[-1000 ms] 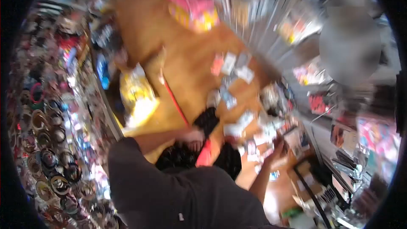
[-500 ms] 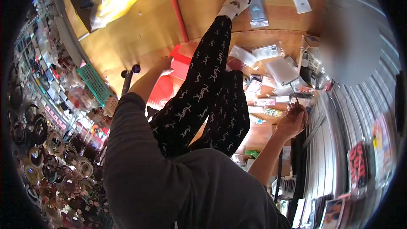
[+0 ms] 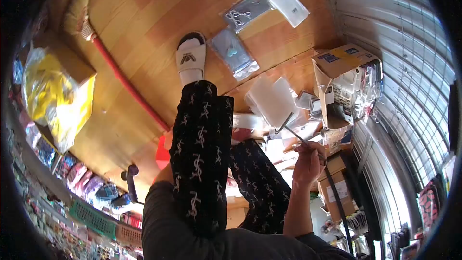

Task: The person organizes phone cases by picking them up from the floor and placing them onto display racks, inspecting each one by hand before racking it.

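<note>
At the far left, below a rack of small goods, a cardboard box (image 3: 86,70) holds a yellow plastic bundle (image 3: 57,96). To its right, a broom (image 3: 122,82) with a red handle slants across the wooden floor (image 3: 144,24) towards the person's knee, where a red object (image 3: 162,154) shows in part. The left hand (image 3: 168,140) is mostly hidden behind the leg near the handle's end, so I cannot tell whether its grip is clenched, released or around anything. In the middle are black patterned trousers (image 3: 197,149) and a foot in a white slipper (image 3: 191,58), just beside a packaged phone case (image 3: 233,54). More packets (image 3: 293,9) lie beyond. Right of the knees, the right hand (image 3: 309,161) grasps a thin metal hook (image 3: 297,136), its bent end over pale plastic sleeves (image 3: 274,98); whether it touches them is unclear. The bent end could snag a sleeve and drag the pile if pulled sideways. A small shift of the foot could crush the packet or slide on its slick plastic. Farther right, a knock could spill the crammed, open carton (image 3: 353,79) beside the corrugated metal wall (image 3: 380,33).
</note>
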`<state>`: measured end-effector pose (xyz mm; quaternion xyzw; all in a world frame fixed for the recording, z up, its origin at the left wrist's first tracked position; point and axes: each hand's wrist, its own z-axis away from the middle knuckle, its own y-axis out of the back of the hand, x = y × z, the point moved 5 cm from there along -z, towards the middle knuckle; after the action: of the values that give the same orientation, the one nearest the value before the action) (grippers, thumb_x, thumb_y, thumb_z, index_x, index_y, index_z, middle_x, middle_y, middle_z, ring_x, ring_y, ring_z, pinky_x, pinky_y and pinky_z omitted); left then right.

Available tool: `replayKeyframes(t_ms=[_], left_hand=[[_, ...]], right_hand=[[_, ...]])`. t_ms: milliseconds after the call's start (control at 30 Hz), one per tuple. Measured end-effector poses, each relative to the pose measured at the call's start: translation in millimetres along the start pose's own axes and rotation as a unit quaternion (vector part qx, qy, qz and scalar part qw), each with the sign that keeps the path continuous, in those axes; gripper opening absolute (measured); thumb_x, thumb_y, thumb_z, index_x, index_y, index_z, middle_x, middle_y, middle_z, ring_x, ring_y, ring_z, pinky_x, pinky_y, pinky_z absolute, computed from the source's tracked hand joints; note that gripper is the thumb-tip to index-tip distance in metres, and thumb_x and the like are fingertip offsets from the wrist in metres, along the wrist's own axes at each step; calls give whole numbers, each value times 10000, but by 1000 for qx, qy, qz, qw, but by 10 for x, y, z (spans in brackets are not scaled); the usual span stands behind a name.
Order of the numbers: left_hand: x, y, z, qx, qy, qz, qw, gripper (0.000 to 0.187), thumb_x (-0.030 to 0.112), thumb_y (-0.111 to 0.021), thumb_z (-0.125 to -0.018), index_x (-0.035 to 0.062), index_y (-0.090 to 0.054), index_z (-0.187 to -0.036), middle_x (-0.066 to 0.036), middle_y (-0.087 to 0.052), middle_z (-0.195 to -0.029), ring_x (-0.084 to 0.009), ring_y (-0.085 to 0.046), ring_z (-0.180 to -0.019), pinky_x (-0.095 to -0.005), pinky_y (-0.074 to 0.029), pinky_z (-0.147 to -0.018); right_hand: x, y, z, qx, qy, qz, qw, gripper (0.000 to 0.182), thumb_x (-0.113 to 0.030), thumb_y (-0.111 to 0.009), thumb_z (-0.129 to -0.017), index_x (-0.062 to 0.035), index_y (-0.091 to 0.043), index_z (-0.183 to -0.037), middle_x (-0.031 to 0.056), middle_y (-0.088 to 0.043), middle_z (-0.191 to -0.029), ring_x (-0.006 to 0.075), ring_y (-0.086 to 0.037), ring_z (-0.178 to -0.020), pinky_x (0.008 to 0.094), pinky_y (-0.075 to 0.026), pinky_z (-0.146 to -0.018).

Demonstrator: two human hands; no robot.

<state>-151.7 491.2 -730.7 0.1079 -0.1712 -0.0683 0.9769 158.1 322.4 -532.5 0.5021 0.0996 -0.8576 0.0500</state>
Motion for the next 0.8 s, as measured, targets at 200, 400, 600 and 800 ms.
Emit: replayKeyframes(t_ms=[200, 400, 600, 800], left_hand=[[-126, -248, 361, 5, 20, 28, 999, 213, 78, -500, -794, 65, -534, -1003, -116, -559, -940, -220, -524, -946, -320, -441, -743], [-64, 189, 249, 44, -8, -2, 999, 198, 83, -495, -802, 59, -537, -993, -111, -560, -935, -209, -523, -943, -314, -437, -745], [42, 806, -99, 83, -72, -39, 993, 184, 87, -489, -810, 53, -540, -983, -106, -561, -929, -198, -522, -940, -308, -434, -747], [744, 1345, -748, 67, -237, -56, 968, 172, 92, -484, -818, 47, -544, -973, -101, -562, -923, -187, -521, -937, -303, -431, -748]], right_hand=[[152, -114, -171, 2, 32, -9, 999, 192, -126, -454, -846, 44, -510, -913, 144, -568, -849, 207, -584, -719, 339, -509, -648], [102, -27, -236, 20, 107, -26, 994, 209, -145, -468, -834, 45, -526, -897, 141, -548, -848, 215, -583, -665, 336, -520, -591], [115, 218, -4, 84, 155, -26, 984, 195, -139, -494, -799, 33, -535, -881, 130, -544, -766, 217, -568, -609, 319, -506, -549], [58, 247, 446, 193, 184, -69, 961, 188, -132, -503, -782, 45, -543, -832, 145, -584, -762, 220, -592, -634, 326, -506, -588]])
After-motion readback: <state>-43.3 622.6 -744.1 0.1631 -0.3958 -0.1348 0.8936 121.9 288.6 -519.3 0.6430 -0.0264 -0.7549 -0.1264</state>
